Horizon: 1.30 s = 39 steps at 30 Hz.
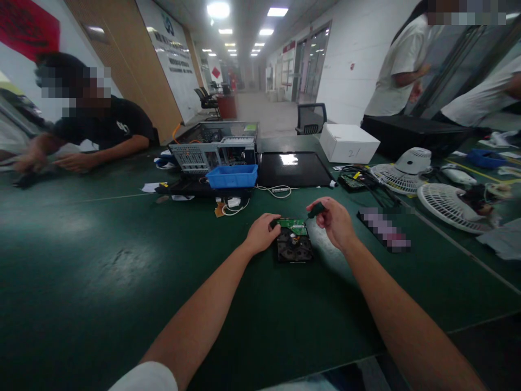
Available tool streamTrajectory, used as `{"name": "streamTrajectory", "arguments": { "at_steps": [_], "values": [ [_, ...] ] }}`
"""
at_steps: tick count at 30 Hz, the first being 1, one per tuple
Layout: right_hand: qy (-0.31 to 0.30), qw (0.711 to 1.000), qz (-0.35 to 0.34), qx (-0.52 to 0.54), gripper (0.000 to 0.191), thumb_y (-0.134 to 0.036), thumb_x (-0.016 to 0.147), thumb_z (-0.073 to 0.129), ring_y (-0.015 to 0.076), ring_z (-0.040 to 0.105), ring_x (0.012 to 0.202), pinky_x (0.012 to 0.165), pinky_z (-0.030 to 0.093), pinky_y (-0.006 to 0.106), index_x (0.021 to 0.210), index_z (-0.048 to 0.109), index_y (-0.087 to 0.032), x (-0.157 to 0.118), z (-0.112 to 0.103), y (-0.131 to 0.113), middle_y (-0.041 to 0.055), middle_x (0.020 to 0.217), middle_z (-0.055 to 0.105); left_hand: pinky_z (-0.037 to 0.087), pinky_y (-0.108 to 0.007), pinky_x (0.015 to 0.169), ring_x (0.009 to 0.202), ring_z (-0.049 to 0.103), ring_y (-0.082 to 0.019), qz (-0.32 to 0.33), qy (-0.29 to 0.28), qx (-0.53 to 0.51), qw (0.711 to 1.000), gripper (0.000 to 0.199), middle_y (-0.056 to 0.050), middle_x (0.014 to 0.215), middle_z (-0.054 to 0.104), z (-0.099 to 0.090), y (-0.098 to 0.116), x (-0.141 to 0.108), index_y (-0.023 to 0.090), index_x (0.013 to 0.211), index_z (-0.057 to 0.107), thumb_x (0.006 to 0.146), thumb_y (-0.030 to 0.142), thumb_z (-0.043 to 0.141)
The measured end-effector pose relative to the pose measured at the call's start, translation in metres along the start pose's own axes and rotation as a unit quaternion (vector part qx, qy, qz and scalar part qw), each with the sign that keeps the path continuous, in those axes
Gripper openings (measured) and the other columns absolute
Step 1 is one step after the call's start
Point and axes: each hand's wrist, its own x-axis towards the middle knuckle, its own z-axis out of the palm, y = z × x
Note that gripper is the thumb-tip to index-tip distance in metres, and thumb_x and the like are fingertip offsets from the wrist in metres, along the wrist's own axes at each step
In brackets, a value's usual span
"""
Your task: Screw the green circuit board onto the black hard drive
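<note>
A hard drive (293, 248) lies on the green table, its green circuit board (296, 226) facing up along the far side. My left hand (264, 233) grips the drive's far left corner, with the fingers closed against its edge. In my right hand (334, 220) is a screwdriver (316, 210) with a dark handle, held just beyond the drive's far right corner. Its thin tip points down toward the board; whether it touches cannot be made out.
Beyond the drive stand an open computer case (215, 146), a blue tray (233, 177) and a flat black panel (295, 168). A white box (349, 143), white fan parts (401, 176) and a pixelated phone-like object (385, 231) lie to the right. A co-worker (97, 127) sits at the left.
</note>
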Motion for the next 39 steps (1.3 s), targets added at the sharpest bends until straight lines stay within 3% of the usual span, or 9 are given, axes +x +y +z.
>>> {"name": "streamTrajectory", "arguments": {
  "at_steps": [8, 13, 19, 24, 32, 39],
  "values": [
    [-0.016, 0.998, 0.044, 0.041, 0.029, -0.045, 0.081, 0.070, 0.0077, 0.042, 0.050, 0.042, 0.027, 0.023, 0.097, 0.075, -0.022, -0.0008, -0.0003, -0.0013, 0.0038, 0.086, 0.072, 0.053, -0.028, 0.072, 0.067, 0.062, -0.012, 0.004, 0.001, 0.003, 1.000, 0.037, -0.005, 0.118, 0.067, 0.0001, -0.0015, 0.0003, 0.020, 0.128, 0.068, 0.092, 0.025, 0.061],
    [-0.013, 0.997, 0.053, 0.048, 0.026, -0.043, 0.079, 0.072, 0.0080, 0.042, 0.051, 0.041, 0.026, 0.023, 0.093, 0.075, -0.021, -0.0023, 0.0020, -0.0013, 0.0039, 0.088, 0.071, 0.053, -0.028, 0.072, 0.067, 0.062, -0.011, 0.001, 0.002, 0.000, 1.000, 0.037, -0.005, 0.118, 0.066, -0.0001, -0.0011, 0.0005, 0.020, 0.128, 0.067, 0.092, 0.024, 0.061],
    [-0.023, 0.997, 0.046, 0.065, 0.022, -0.041, 0.080, 0.072, 0.0095, 0.039, 0.047, 0.040, 0.028, 0.023, 0.090, 0.071, -0.021, -0.0019, 0.0026, -0.0022, -0.0023, 0.060, 0.057, 0.053, -0.028, 0.072, 0.066, 0.062, -0.011, 0.004, 0.005, -0.005, 1.000, 0.036, -0.005, 0.118, 0.066, 0.0012, -0.0026, 0.0002, 0.020, 0.127, 0.068, 0.092, 0.025, 0.061],
    [-0.007, 0.997, 0.042, 0.069, 0.024, -0.043, 0.080, 0.073, 0.0088, 0.047, 0.049, 0.041, 0.033, 0.023, 0.088, 0.060, -0.024, -0.0004, 0.0010, -0.0009, 0.0022, 0.096, 0.074, 0.053, -0.028, 0.072, 0.067, 0.062, -0.011, -0.001, 0.004, -0.002, 1.000, 0.036, -0.006, 0.119, 0.066, 0.0001, -0.0003, -0.0008, 0.020, 0.128, 0.067, 0.093, 0.025, 0.061],
    [-0.001, 0.999, 0.023, 0.035, 0.030, -0.042, 0.083, 0.072, 0.0082, 0.048, 0.052, 0.041, 0.028, 0.022, 0.107, 0.071, -0.024, 0.0005, -0.0015, 0.0004, 0.0039, 0.093, 0.073, 0.053, -0.029, 0.073, 0.067, 0.062, -0.011, 0.007, 0.006, -0.002, 1.000, 0.037, -0.005, 0.116, 0.067, 0.0024, -0.0012, -0.0001, 0.020, 0.128, 0.067, 0.092, 0.025, 0.061],
    [0.001, 1.000, -0.004, 0.008, 0.021, -0.042, 0.085, 0.071, 0.0079, 0.046, 0.051, 0.040, 0.026, 0.021, 0.093, 0.071, -0.022, 0.0009, -0.0014, 0.0045, 0.0014, 0.081, 0.069, 0.053, -0.029, 0.073, 0.066, 0.062, -0.011, 0.004, 0.008, -0.008, 1.000, 0.037, -0.006, 0.116, 0.066, 0.0018, -0.0010, -0.0008, 0.020, 0.127, 0.068, 0.092, 0.026, 0.060]
  ]
}}
